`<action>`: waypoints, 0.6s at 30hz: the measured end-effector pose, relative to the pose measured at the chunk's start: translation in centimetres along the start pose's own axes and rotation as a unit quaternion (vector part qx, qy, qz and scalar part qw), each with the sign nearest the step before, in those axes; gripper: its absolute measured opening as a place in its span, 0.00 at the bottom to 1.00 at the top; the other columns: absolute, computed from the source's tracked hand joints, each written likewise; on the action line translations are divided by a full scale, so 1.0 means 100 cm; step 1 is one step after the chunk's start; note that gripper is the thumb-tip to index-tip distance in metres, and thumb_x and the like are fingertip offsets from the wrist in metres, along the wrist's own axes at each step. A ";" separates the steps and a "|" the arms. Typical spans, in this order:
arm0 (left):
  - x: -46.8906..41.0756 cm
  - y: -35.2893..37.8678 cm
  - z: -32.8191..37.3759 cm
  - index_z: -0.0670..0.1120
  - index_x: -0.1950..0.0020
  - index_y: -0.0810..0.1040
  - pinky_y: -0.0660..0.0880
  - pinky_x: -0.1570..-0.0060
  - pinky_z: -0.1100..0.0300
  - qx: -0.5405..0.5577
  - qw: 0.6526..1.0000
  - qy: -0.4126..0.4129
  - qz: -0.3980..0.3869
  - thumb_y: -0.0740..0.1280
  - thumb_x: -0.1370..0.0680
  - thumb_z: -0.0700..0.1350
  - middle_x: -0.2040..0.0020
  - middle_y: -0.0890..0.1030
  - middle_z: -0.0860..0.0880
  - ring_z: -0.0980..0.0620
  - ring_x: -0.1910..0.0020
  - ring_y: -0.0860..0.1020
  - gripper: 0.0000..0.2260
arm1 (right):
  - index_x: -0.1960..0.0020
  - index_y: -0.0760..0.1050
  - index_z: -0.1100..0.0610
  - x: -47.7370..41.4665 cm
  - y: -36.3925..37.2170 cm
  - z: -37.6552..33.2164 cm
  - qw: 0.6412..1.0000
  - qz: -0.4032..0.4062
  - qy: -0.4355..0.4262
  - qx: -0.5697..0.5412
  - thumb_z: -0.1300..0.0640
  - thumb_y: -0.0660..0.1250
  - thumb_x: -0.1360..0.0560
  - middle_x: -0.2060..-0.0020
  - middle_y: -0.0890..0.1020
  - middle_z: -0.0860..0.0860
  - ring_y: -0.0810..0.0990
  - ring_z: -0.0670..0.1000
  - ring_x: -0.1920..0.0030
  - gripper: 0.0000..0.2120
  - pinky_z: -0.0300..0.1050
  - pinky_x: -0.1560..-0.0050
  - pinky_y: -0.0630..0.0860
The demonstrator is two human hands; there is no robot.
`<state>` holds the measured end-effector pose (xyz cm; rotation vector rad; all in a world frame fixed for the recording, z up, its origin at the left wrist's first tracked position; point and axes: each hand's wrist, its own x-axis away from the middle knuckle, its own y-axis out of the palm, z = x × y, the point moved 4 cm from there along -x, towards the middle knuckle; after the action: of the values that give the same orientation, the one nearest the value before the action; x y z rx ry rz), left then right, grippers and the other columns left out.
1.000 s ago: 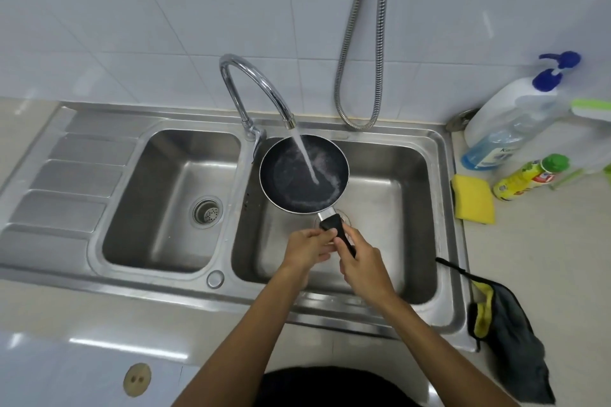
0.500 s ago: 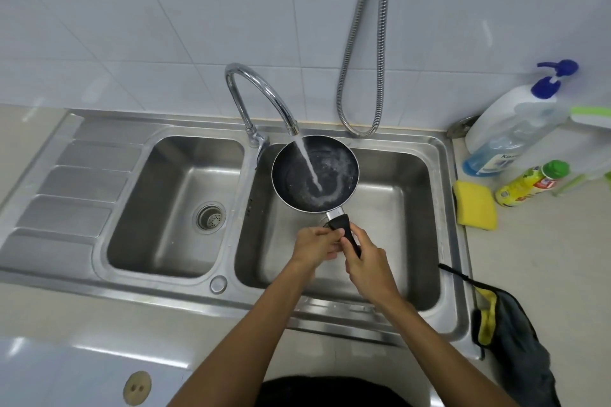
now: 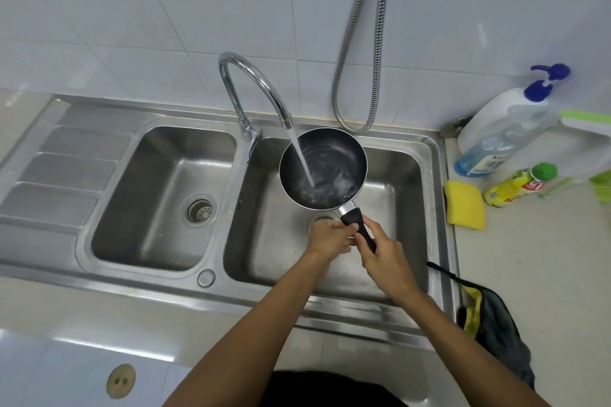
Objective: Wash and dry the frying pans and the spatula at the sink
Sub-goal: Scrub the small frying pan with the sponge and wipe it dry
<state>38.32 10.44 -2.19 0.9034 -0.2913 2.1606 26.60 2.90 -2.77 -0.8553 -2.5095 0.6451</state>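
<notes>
The pan (image 3: 330,162) is held above the right basin of the sink (image 3: 429,155), tilted, with water from the tap (image 3: 251,82) running into its dark inside. The right hand (image 3: 385,256) grips the black handle (image 3: 355,220) from below. The left hand (image 3: 327,236) holds the same handle with curled fingers, just beside the right. On the tabletop (image 3: 545,274) to the right lie a yellow sponge (image 3: 464,203), two bottles (image 3: 506,132) and a dark cloth (image 3: 492,320).
</notes>
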 end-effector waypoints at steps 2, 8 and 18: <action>0.002 -0.006 -0.002 0.44 0.56 0.80 0.80 0.49 0.55 0.005 1.000 -0.001 0.011 0.71 0.20 0.40 0.59 0.84 0.48 0.52 0.61 0.84 0.05 | 0.27 0.66 0.37 0.000 0.006 0.000 1.000 -0.004 0.010 -0.017 0.44 0.61 0.18 0.69 0.79 0.46 0.79 0.46 0.69 0.19 0.45 0.67 0.78; 0.005 -0.013 -0.018 0.43 0.57 0.78 0.80 0.58 0.61 0.003 0.999 -0.022 0.024 0.72 0.21 0.40 0.59 0.84 0.46 0.53 0.64 0.85 0.06 | 0.27 0.67 0.37 0.013 0.016 0.003 0.999 -0.019 0.015 -0.022 0.46 0.62 0.18 0.72 0.78 0.44 0.79 0.47 0.71 0.20 0.48 0.66 0.78; 0.006 0.006 -0.021 0.43 0.55 0.79 0.81 0.56 0.60 0.008 0.999 -0.028 0.014 0.71 0.20 0.40 0.59 0.84 0.47 0.53 0.63 0.85 0.05 | 0.26 0.65 0.37 0.020 0.002 0.008 1.000 -0.016 0.020 -0.018 0.46 0.61 0.17 0.71 0.79 0.45 0.78 0.45 0.71 0.20 0.41 0.69 0.75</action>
<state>36.55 11.30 -3.27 0.9749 -0.3149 2.1690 24.83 4.05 -3.08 -0.8313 -2.5011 0.5697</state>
